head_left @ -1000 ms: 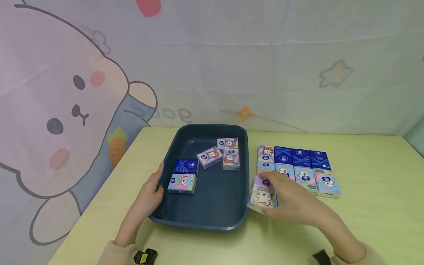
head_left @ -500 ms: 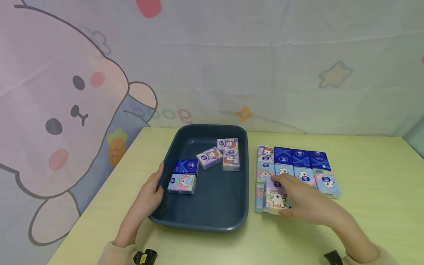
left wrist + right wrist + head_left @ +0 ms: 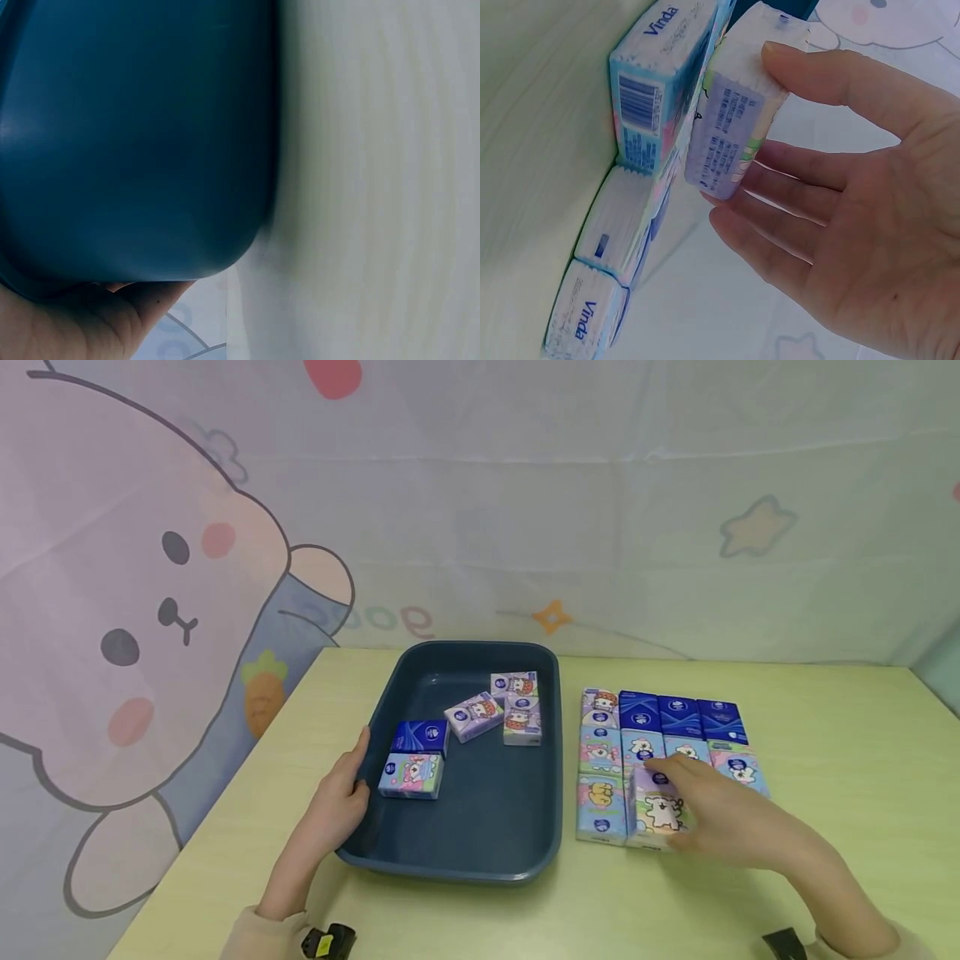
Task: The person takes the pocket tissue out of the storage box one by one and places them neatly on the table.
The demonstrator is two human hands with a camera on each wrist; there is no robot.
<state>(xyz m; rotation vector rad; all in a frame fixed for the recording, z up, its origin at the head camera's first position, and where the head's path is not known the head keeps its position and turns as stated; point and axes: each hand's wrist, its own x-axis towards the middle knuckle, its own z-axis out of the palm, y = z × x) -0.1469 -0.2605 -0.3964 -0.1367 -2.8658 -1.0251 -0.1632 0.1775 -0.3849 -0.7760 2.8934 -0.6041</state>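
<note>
My right hand (image 3: 723, 814) pinches a purple pocket tissue pack (image 3: 660, 806) with a white cartoon dog, thumb on one end and fingertips on the other. In the right wrist view this pack tilts beside a light-blue tissue pack (image 3: 649, 97) marked Vinda. Purple, dark-blue and light-blue tissue packs (image 3: 678, 717) lie in tight rows around it. My left hand (image 3: 337, 806) holds the left rim of a dark teal plastic tub (image 3: 480, 877); in the left wrist view its fingers lie against the outer wall, partly hidden.
Inside the tub are several packs: purple packs (image 3: 475, 717) near the back, a dark-blue pack (image 3: 422, 737) and a pink-blue pack (image 3: 410, 775) at the left. The pale wood-look table (image 3: 847, 835) ends at a cartoon-printed cloth (image 3: 525, 510) behind.
My right hand has moved right with the purple tissue pack, from beside the tub's edge to the front row of packs. The light-blue pack it covered now shows. The left hand stays put.
</note>
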